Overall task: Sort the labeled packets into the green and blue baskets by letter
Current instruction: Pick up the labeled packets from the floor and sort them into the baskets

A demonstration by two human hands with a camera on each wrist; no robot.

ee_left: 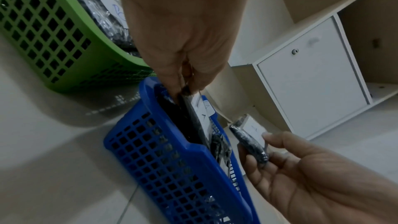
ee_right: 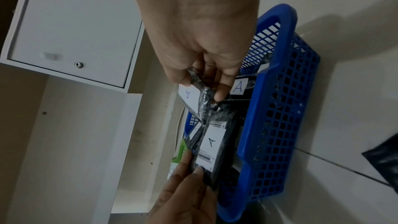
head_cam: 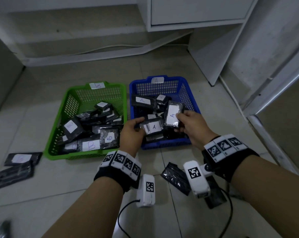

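Note:
A green basket [head_cam: 73,103] tagged B stands on the left and a blue basket [head_cam: 188,93] tagged A on the right, each holding several black packets with white labels. My left hand [head_cam: 136,124] pinches a black packet marked A [head_cam: 153,127] by its left end, over the front of the blue basket. My right hand [head_cam: 181,121] grips a second packet marked A [head_cam: 172,115], tilted upright just right of the first. In the left wrist view the left fingers [ee_left: 185,81] clamp the packet edge [ee_left: 193,117] at the blue rim [ee_left: 172,159]. The right wrist view shows the right fingers [ee_right: 204,88] round their wrapped packet [ee_right: 204,103].
Loose black packets lie on the tiled floor at the far left [head_cam: 18,167] and under my right wrist [head_cam: 176,179]. White cabinets [head_cam: 196,11] and a white cable [head_cam: 111,48] stand behind the baskets. A door frame [head_cam: 274,103] runs along the right.

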